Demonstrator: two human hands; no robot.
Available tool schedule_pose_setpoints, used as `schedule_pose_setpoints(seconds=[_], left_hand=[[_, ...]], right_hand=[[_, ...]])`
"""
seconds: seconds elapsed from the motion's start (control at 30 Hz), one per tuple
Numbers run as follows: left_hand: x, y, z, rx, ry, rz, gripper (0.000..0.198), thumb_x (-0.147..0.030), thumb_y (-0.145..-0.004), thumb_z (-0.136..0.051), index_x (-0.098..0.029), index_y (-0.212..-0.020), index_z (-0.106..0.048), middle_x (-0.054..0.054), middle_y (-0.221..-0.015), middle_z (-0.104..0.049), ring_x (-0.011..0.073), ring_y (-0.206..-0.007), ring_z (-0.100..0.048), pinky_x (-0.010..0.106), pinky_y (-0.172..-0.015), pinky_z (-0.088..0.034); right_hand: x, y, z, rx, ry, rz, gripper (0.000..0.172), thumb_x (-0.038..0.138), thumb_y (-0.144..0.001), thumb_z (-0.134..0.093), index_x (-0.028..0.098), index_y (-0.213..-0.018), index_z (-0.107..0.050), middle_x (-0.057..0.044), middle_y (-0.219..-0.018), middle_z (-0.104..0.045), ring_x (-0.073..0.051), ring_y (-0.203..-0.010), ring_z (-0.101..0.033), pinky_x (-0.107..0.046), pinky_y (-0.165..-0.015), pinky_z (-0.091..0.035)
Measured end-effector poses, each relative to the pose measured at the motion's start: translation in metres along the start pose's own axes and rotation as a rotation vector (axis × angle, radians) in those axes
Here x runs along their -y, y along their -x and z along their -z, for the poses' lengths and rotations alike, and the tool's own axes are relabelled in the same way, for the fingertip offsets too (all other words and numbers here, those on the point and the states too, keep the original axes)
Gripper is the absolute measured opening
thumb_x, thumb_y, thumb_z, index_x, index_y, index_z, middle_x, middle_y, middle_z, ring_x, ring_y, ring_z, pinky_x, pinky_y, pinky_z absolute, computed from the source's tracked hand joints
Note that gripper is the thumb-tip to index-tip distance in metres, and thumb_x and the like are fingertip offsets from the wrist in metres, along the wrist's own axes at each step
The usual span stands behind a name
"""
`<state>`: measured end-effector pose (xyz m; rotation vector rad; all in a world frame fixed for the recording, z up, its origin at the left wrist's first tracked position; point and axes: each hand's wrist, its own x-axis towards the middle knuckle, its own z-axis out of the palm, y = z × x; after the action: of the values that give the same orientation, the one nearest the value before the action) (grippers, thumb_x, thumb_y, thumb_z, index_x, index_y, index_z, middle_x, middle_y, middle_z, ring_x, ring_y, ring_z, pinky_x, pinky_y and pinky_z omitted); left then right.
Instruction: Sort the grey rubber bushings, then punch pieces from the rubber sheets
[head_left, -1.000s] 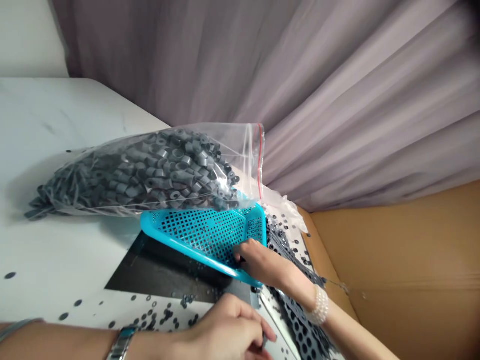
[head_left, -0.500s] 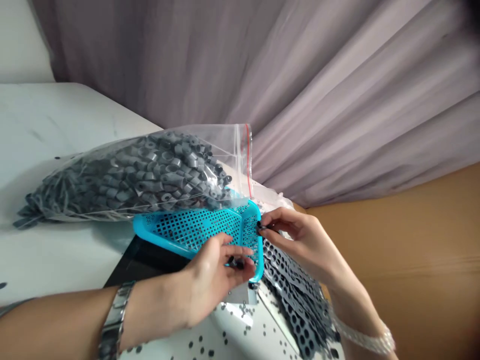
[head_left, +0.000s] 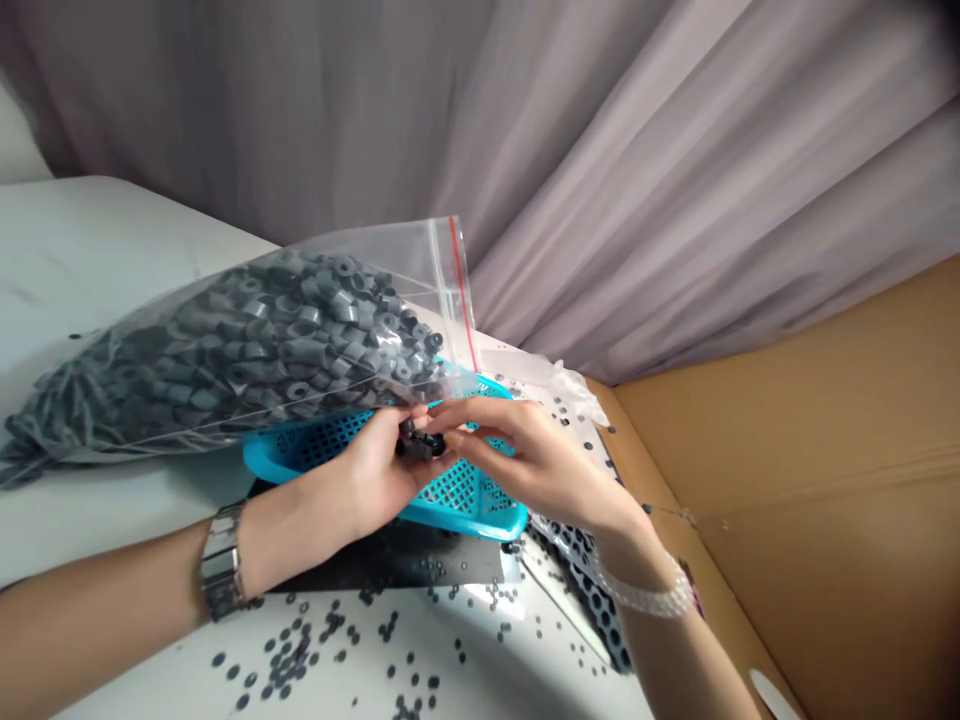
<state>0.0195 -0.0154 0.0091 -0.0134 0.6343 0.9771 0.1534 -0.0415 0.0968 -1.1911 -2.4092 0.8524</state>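
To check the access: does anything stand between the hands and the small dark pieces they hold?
Nothing visible. The left hand and right hand touch the small dark pieces directly, above the blue perforated tray. The clear zip bag of grey rings lies behind the left hand, not between.

The scene is bright and evenly lit, with soft light and no clear source in view. Small white glints sit on the plastic bag (head_left: 225,350) toward 9 o'clock, and a soft shadow lies beneath it on the table (head_left: 97,260). The curtain (head_left: 600,170) smears slightly toward 1 o'clock, where a dark blur (head_left: 937,20) fills the corner, and straight lines bow near the edges.
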Motion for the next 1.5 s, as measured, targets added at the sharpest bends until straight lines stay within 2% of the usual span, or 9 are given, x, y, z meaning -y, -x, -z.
schedule_pose_setpoints(seconds=[0.17, 0.27, 0.43, 0.57, 0.73, 0.93, 1.13, 1.33, 1.5], left_hand=[[-0.002, -0.005, 0.003, -0.076, -0.008, -0.053, 0.024, 0.002, -0.081, -0.04, -0.01, -0.074, -0.059, 0.011, -0.075, -0.066, 0.0174, -0.071, -0.065, 0.029, -0.067, -0.059], [-0.001, -0.005, 0.005, -0.104, -0.042, -0.064, 0.02, -0.001, -0.083, -0.041, -0.008, -0.081, -0.059, 0.016, -0.088, -0.067, 0.0204, -0.078, -0.066, 0.029, -0.067, -0.06], [0.001, -0.004, 0.006, -0.123, -0.077, -0.068, 0.017, -0.008, -0.087, -0.04, -0.011, -0.086, -0.057, 0.019, -0.105, -0.064, 0.0262, -0.092, -0.067, 0.034, -0.07, -0.061], [0.001, -0.005, 0.005, -0.117, -0.076, -0.048, 0.019, -0.006, -0.086, -0.039, -0.009, -0.093, -0.057, 0.023, -0.112, -0.062, 0.0307, -0.104, -0.063, 0.037, -0.077, -0.06], [0.003, -0.002, 0.004, -0.058, -0.076, 0.035, 0.021, -0.01, -0.087, -0.039, -0.003, -0.098, -0.056, 0.026, -0.107, -0.063, 0.0346, -0.103, -0.063, 0.042, -0.082, -0.058], [0.006, 0.009, -0.003, -0.047, -0.15, 0.109, 0.023, -0.009, -0.088, -0.037, -0.014, -0.071, -0.052, 0.006, -0.064, -0.06, 0.0149, -0.058, -0.061, 0.035, -0.068, -0.06], [0.011, 0.015, -0.002, 0.019, -0.177, 0.15, 0.025, -0.014, -0.09, -0.038, -0.012, -0.074, -0.056, 0.006, -0.07, -0.06, 0.0166, -0.069, -0.062, 0.038, -0.077, -0.058], [0.02, 0.019, 0.001, 0.075, -0.189, 0.156, 0.034, -0.021, -0.095, -0.031, -0.011, -0.084, -0.062, 0.007, -0.077, -0.062, 0.013, -0.064, -0.058, 0.031, -0.068, -0.056], [0.017, 0.021, -0.006, 0.093, -0.215, 0.192, 0.047, -0.027, -0.097, -0.024, -0.008, -0.077, -0.062, 0.011, -0.076, -0.062, 0.0143, -0.065, -0.058, 0.027, -0.061, -0.052]], right_hand=[[-0.043, 0.014, -0.01, -0.232, 0.083, -0.21, 0.017, 0.02, -0.089, -0.051, 0.02, -0.094, -0.067, -0.002, -0.09, -0.071, -0.014, -0.079, -0.065, -0.029, -0.074, -0.049], [-0.076, 0.014, -0.036, -0.113, 0.222, -0.277, 0.013, 0.016, -0.081, -0.06, 0.017, -0.091, -0.068, -0.004, -0.083, -0.071, -0.016, -0.074, -0.064, -0.029, -0.069, -0.047], [-0.1, 0.001, -0.068, -0.122, 0.225, -0.232, 0.018, 0.004, -0.073, -0.061, 0.015, -0.085, -0.067, -0.005, -0.079, -0.071, -0.017, -0.074, -0.064, -0.026, -0.067, -0.045], [-0.093, 0.003, -0.056, -0.208, 0.201, -0.24, 0.017, 0.005, -0.079, -0.053, 0.015, -0.08, -0.067, -0.004, -0.075, -0.07, -0.016, -0.07, -0.063, -0.027, -0.066, -0.045], [-0.068, 0.019, -0.028, -0.517, 0.033, -0.284, 0.011, 0.016, -0.084, -0.055, 0.017, -0.086, -0.066, -0.002, -0.083, -0.07, -0.014, -0.075, -0.064, -0.028, -0.072, -0.049], [-0.033, 0.021, -0.033, -0.353, -0.06, -0.158, 0.017, 0.018, -0.087, -0.055, 0.021, -0.095, -0.069, -0.001, -0.093, -0.071, -0.014, -0.086, -0.065, -0.029, -0.079, -0.05], [-0.029, 0.024, -0.031, -0.377, 0.046, -0.164, 0.016, 0.023, -0.088, -0.055, 0.023, -0.093, -0.069, -0.002, -0.092, -0.071, -0.018, -0.087, -0.064, -0.034, -0.08, -0.048], [-0.036, 0.022, -0.041, -0.371, -0.017, -0.163, 0.013, 0.025, -0.084, -0.062, 0.023, -0.094, -0.07, -0.001, -0.086, -0.069, -0.016, -0.084, -0.064, -0.03, -0.072, -0.049], [-0.034, 0.021, -0.046, -0.335, -0.085, -0.152, 0.022, 0.01, -0.079, -0.062, 0.023, -0.094, -0.07, 0.0, -0.086, -0.069, -0.016, -0.087, -0.062, -0.029, -0.073, -0.05]])
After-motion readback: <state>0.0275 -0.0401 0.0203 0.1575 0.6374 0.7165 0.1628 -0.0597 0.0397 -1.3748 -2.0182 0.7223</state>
